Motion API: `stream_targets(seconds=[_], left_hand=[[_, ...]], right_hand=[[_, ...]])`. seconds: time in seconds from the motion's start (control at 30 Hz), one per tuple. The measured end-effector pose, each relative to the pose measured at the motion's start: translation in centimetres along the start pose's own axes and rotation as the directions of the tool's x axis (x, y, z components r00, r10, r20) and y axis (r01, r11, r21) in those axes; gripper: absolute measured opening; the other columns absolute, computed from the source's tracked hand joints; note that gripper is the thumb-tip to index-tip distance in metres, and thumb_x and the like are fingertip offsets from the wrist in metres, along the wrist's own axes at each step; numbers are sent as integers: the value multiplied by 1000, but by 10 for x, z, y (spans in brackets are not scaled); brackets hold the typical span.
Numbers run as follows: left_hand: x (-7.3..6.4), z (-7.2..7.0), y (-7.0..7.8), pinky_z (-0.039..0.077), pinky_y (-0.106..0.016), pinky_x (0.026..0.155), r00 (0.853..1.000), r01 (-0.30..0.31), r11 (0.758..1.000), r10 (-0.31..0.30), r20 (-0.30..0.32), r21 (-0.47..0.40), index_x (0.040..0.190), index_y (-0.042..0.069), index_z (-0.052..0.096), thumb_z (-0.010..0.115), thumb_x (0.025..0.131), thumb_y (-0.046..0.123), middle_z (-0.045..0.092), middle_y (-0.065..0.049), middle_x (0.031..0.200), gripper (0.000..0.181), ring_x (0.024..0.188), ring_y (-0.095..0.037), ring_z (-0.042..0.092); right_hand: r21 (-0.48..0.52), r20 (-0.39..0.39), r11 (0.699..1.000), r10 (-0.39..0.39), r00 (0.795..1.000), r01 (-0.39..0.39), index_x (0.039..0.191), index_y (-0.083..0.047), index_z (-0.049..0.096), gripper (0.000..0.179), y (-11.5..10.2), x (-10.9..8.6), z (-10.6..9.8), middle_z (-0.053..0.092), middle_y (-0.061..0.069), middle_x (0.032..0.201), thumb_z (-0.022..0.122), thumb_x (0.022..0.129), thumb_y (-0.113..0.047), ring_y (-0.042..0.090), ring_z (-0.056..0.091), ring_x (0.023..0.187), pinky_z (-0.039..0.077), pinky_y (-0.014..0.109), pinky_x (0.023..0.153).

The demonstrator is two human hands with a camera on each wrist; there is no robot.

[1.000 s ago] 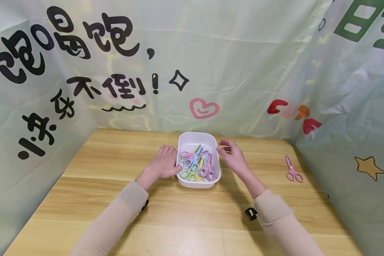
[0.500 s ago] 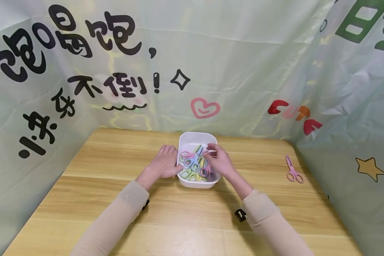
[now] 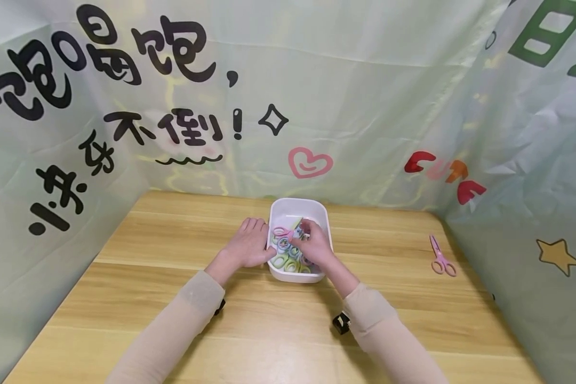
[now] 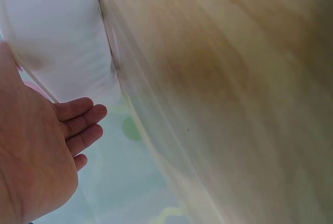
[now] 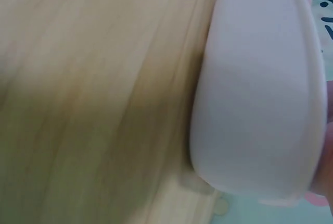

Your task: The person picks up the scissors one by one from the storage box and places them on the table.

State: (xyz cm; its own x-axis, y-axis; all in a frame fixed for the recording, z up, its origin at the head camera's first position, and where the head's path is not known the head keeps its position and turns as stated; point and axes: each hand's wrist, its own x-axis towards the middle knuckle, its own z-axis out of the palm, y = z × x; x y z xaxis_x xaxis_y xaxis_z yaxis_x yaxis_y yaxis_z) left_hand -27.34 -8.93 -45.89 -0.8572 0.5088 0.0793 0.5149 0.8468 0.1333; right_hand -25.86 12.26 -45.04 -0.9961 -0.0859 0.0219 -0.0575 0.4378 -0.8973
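Observation:
A white plastic box (image 3: pixel 273 213) on the table holds several small children's scissors (image 3: pixel 292 264) with green, yellow, blue and pink handles. At its left side, my left hand (image 3: pixel 246 246) rests against the wall, thumb over the rim. The left wrist view shows the fingers (image 4: pixel 86 122) extended along the outer wall. My right hand (image 3: pixel 315 246) reaches into the box, its fingers bent down among the scissors; whether they grip a pair is hidden. In the right wrist view the box's wall (image 5: pixel 255 94) covers most of that hand.
One pair of pink scissors (image 3: pixel 442 260) lies apart at the table's right side. The wooden table (image 3: pixel 288 330) is bounded behind and at both sides by a printed cloth (image 3: pixel 365 106). A black wrist device (image 3: pixel 342 323) hangs beneath the right sleeve.
My right hand has moved left and down, from outside the box's right rim to the scissors inside. The left hand stays at the box's left side.

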Motion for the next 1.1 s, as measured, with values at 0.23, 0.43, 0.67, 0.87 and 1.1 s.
stream_targets(seconds=[0.23,0.43,0.67,0.87,1.1], left_hand=[[0,0,1,28,-48,119,1000,6,1000,-6,4,11,127,-4,55,50,94,48,52,-14,122,62,122,-32,44],[1,1,1,28,-48,119,1000,2,1000,-2,3,8,127,-4,55,50,94,47,52,-14,121,61,121,-32,44],[1,1,0,28,-48,119,1000,2,1000,-2,-4,6,127,-5,55,51,94,46,52,-15,121,61,121,-32,45],[0,1,1,29,-48,118,1000,-1,1000,2,-13,2,125,-4,56,53,94,46,52,-14,119,59,120,-32,45],[1,2,0,28,-48,119,1000,9,1000,-9,-3,-14,127,-5,55,54,93,46,53,-15,122,62,122,-33,44]], right_hand=[[-126,2,991,53,999,-52,147,4,48,71,4,6,4,55,22,143,80,85,-10,36,56,126,46,49,108],[-278,-6,960,43,999,-43,146,3,48,79,6,11,6,56,21,128,87,81,-18,33,56,117,46,47,106],[-242,6,969,62,998,-59,145,5,49,79,10,18,7,61,15,109,90,80,-16,24,59,98,53,40,90],[-170,38,982,89,995,-81,149,6,44,83,10,18,6,64,16,113,88,81,-10,26,62,102,54,41,94],[-164,66,981,116,991,-104,147,1,47,77,9,15,6,64,13,112,86,82,-11,24,62,101,54,39,90]])
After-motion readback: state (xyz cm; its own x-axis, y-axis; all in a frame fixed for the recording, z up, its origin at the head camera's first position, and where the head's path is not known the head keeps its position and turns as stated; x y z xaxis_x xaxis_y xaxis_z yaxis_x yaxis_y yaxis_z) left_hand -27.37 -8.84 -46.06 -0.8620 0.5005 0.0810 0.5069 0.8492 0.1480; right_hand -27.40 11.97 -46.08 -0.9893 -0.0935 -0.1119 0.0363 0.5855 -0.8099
